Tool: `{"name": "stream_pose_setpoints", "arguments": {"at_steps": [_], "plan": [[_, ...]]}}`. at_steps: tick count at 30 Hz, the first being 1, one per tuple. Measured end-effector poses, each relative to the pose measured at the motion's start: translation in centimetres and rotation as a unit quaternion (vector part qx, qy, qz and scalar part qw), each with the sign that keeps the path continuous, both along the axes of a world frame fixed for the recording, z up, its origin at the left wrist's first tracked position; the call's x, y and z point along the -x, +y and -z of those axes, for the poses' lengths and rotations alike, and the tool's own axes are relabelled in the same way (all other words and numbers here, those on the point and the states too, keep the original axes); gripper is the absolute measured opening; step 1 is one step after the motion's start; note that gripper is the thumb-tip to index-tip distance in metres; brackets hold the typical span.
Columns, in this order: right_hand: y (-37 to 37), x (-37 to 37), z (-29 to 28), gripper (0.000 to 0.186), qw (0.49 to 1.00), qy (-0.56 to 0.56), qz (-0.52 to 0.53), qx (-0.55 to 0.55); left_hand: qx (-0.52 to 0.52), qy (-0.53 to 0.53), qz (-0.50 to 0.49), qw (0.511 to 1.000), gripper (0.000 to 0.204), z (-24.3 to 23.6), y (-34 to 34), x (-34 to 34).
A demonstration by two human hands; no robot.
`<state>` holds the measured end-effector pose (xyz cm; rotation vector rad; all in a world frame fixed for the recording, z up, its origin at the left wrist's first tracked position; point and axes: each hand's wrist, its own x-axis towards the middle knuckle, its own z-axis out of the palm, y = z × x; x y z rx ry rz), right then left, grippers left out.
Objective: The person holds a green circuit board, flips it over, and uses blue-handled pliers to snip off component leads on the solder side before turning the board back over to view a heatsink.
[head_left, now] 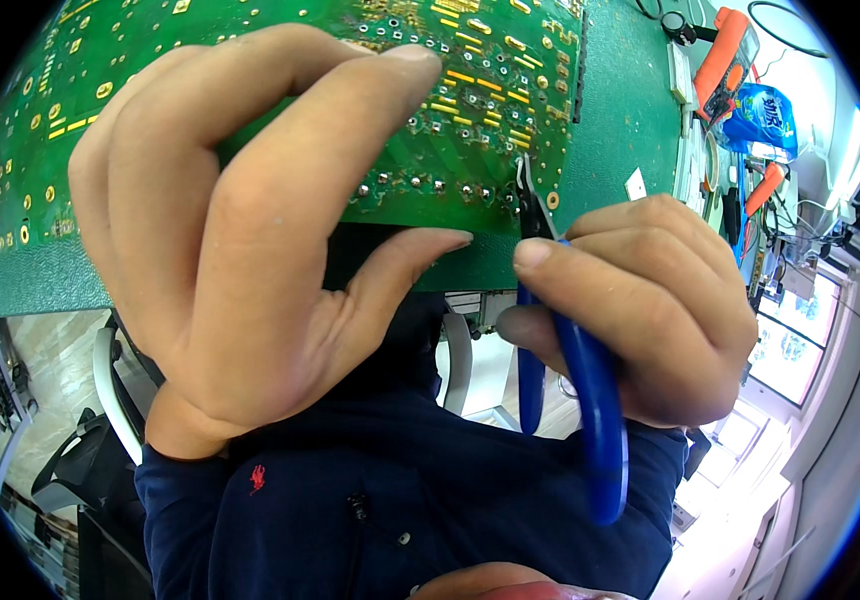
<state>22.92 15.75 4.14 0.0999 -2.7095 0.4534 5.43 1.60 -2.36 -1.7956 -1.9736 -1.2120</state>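
A large green circuit board (35,165), with gold pads and soldered points, spans the top of the view. My left hand (250,240) grips it, fingers curled over its face and thumb at the near edge. My right hand (650,320) is closed round blue-handled cutters (600,460). Their dark jaws reach over the board's near right part, beside a row of solder joints. Whether the tips touch a joint I cannot tell.
The green bench mat (620,140) lies beneath. At the right are an orange-cased meter (715,65), a blue packet (760,120), a small orange-handled tool (765,188) and cables. A chair frame (105,375) and black bag-like object (75,465) sit lower left.
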Motion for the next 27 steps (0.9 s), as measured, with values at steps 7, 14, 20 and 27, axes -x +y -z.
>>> {"name": "stream_pose_setpoints", "arguments": {"at_steps": [7, 14, 20, 27], "plan": [[2.0, -0.7, -0.1, 0.046, 0.990, 0.012, 0.056, 0.131, 0.021, 0.019, 0.004, 1.000, 0.073, 0.3, -0.3, 0.3], [1.8, -0.8, 0.0, 0.058, 0.943, 0.007, 0.200, 0.265, 0.012, 0.004, -0.003, 1.000, 0.075, 0.3, -0.3, 0.2], [2.3, -0.8, 0.2, 0.060, 0.919, -0.003, 0.234, 0.318, 0.020, -0.027, -0.023, 0.999, 0.077, -0.2, -0.3, -0.4], [2.2, -0.7, -0.1, 0.061, 0.936, -0.007, 0.207, 0.284, -0.014, -0.038, -0.012, 0.999, 0.078, 0.5, -0.1, -0.4]]}}
